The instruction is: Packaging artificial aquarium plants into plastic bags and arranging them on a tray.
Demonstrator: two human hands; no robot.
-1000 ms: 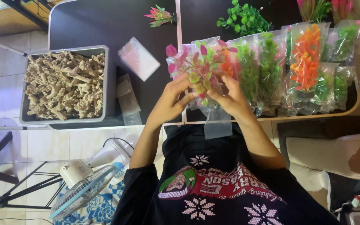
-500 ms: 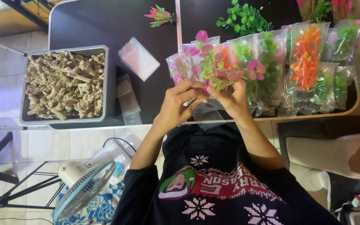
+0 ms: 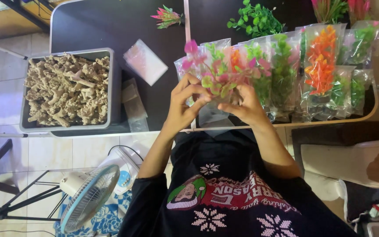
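Both hands meet over the near edge of the dark table [image 3: 110,26]. The left hand [image 3: 185,103] curls its fingers around a pink-and-green plastic plant [image 3: 216,77], and the right hand [image 3: 244,105] is closed on the same plant from the other side, so the sprig is held upright between them, just above a clear bag [image 3: 211,116] that lies on the table below. The plant sits close to the chest, apparently so that both hands can work its base. To the right, a row of filled bags [image 3: 321,70] stands together along the table edge, as if sorted. To the left, a grey tray [image 3: 112,87] holds beige coral-like pieces [image 3: 66,90], within reach. A stack of empty bags [image 3: 144,61] lies between tray and hands. A fan [image 3: 88,199] stands on the floor, near left.
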